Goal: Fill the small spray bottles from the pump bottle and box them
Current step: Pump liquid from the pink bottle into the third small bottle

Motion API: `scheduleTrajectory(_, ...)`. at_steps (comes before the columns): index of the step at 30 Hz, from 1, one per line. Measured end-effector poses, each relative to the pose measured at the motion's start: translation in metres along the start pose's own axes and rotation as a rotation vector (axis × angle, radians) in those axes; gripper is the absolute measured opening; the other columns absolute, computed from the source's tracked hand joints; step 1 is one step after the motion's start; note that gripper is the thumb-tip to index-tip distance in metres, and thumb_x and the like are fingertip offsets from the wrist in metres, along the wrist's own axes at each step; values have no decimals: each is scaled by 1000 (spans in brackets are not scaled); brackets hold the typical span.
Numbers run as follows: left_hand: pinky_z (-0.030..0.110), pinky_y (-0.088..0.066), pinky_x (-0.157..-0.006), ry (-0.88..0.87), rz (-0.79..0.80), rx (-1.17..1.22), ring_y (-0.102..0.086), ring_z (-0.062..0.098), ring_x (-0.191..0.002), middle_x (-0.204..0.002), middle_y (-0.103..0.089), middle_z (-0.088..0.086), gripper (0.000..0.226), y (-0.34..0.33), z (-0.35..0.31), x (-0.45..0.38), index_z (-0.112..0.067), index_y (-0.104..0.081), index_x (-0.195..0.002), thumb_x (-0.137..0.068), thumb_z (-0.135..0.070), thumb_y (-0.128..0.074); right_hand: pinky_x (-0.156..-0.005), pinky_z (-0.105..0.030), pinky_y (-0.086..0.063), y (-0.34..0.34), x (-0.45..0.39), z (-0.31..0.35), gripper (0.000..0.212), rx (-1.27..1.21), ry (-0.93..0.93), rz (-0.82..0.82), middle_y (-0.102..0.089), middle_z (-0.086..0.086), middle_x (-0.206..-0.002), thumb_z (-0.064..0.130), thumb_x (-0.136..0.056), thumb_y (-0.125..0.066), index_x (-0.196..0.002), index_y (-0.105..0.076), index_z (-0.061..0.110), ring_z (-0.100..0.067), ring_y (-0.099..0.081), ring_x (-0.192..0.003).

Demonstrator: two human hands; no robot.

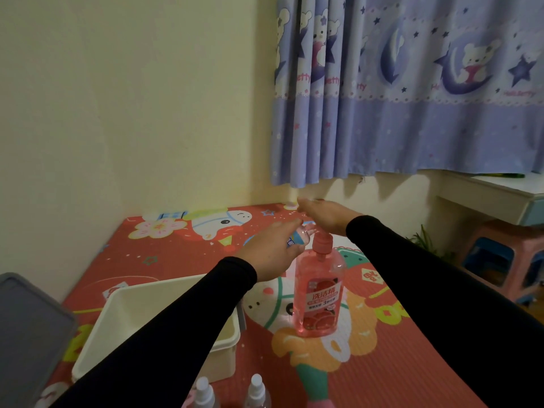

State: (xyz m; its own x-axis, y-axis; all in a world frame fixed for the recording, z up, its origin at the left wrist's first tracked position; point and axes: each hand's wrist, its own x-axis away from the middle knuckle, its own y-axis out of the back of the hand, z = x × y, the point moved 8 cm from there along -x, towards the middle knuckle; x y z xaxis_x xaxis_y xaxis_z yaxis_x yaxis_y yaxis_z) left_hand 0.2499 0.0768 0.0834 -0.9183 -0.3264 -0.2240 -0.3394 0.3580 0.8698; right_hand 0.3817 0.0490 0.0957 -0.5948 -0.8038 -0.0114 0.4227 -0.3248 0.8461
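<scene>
Left hand (pixel 269 254) grips small spray bottle (pixel 300 237) at nozzle; right hand (pixel 322 217) flat on pump bottle (pixel 319 287) head. Filling underway; two capped bottles (pixel 255 391) wait, white box (pixel 164 325) looks empty.

"洗洁精", "3" on pump bottle (pixel 319 293)

The pump bottle (pixel 319 295) is translucent pink with a pink pump and a red-and-white label. The mat (pixel 368 363) is red with cartoon prints. The box (pixel 164 322) is cream-white, the sleeves (pixel 182 328) black, and the curtain (pixel 412 92) lavender-blue with bears, moons and stars.
</scene>
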Motion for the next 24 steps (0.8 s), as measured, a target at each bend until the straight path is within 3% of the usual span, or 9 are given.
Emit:
scheduleTrajectory(2,28,-31,-102,-7,-16,8,-37,21,-135,-150,-37,5,56,6,-1,-1,-26,-24,-151,-100,-35,-47,-110,-47,-35,7,-4,-4,94,12,-26,-39,-59,-10,-132,80,-70,-11,-134,-53,26,-28,-48,-128)
scheduleTrajectory(3,26,-31,-100,-7,-19,13,-37,21,-135,-150,-37,4,56,6,-1,-1,-26,-24,-151,-100,-35,-47,-110,-47,-35,8,-4,-5,94,9,-34,-43,-59,-10,-132,79,-70,-11,-134,-53,26,-28,-49,-127)
scheduleTrajectory(7,24,-30,-97,-4,-27,38,-38,20,-133,-150,-39,2,55,-2,4,1,-25,-28,-149,-100,-36,-48,-109,-47,-35,-8,-4,-2,56,12,2,27,-52,-16,-138,48,-100,-22,-134,-50,13,-33,-48,-127)
scheduleTrajectory(11,31,-33,-106,34,-15,54,-37,20,-136,-152,-37,1,57,-10,9,3,-28,-25,-151,-99,-39,-47,-110,-46,-35,-13,-3,-4,46,-78,-21,53,-50,-17,-138,36,-103,-28,-133,-49,8,-35,-45,-129)
scheduleTrajectory(16,29,-32,-105,11,-5,28,-37,21,-135,-151,-37,3,58,-3,8,-2,-27,-24,-151,-100,-39,-46,-111,-47,-33,2,-1,2,66,86,3,5,-47,-11,-145,61,-95,-16,-138,-48,22,-30,-45,-131)
scheduleTrajectory(20,24,-29,-98,-9,-23,31,-38,21,-134,-150,-38,4,56,-1,5,-2,-26,-25,-150,-100,-37,-46,-112,-45,-34,5,-7,-6,83,25,-39,-24,-50,-6,-144,75,-80,-15,-134,-54,26,-26,-47,-130)
scheduleTrajectory(22,27,-31,-102,4,-16,29,-37,21,-135,-151,-37,3,56,-6,8,0,-27,-25,-150,-100,-38,-46,-112,-43,-33,-5,-3,-5,69,-14,-34,11,-50,-7,-143,63,-91,-20,-134,-53,21,-25,-47,-129)
scheduleTrajectory(24,29,-30,-105,25,-9,31,-35,20,-138,-154,-34,2,58,-10,9,1,-28,-22,-152,-100,-39,-46,-111,-38,-34,-12,-1,-6,46,-66,-29,44,-49,-11,-143,34,-103,-25,-136,-47,10,-27,-46,-130)
